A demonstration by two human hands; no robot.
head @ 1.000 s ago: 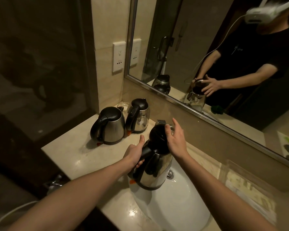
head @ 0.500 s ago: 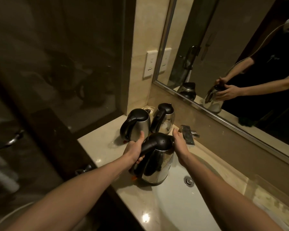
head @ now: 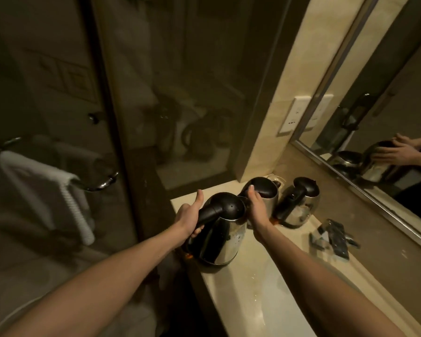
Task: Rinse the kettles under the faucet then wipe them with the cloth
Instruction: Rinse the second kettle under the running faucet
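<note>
1. Left hand [head: 188, 215] wrapped round handle of near kettle [head: 220, 234], thumb up.
2. Right hand [head: 257, 211] flat against its spout side, fingers straight.
3. Near kettle between hands, at counter [head: 265, 288] edge.
4. Second kettle [head: 269, 190] just beyond right fingertips; third kettle [head: 299, 205] and faucet [head: 333, 235] right of that hand.

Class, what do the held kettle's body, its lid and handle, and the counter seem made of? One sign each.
Kettle body: probably polished steel, mirror-like reflections. Lid and handle: apparently black plastic, dull sheen. Counter: glossy beige stone or imitation; it shows bright glints.
</note>
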